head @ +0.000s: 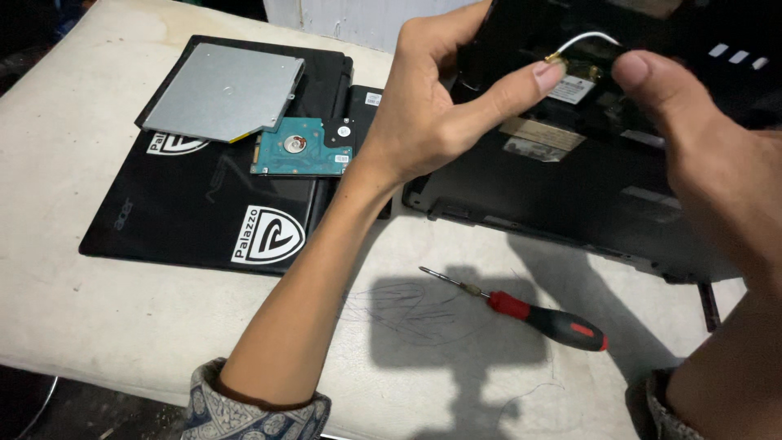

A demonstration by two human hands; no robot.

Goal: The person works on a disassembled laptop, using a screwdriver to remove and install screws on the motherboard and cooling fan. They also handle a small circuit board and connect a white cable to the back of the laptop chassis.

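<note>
Fingers of the left hand (pixel 432 114) pinch a small gold connector (pixel 556 58) on a white wire (pixel 593 37) inside the opened black laptop base (pixel 570 187), right hand (pixel 709 155) closed on it, drives already out to its left, screwdriver (pixel 521 308) idle below it.

My right hand (pixel 717 155) runs off the frame's edge; my left hand (pixel 432 114) hides part of the laptop base (pixel 570 195).
</note>
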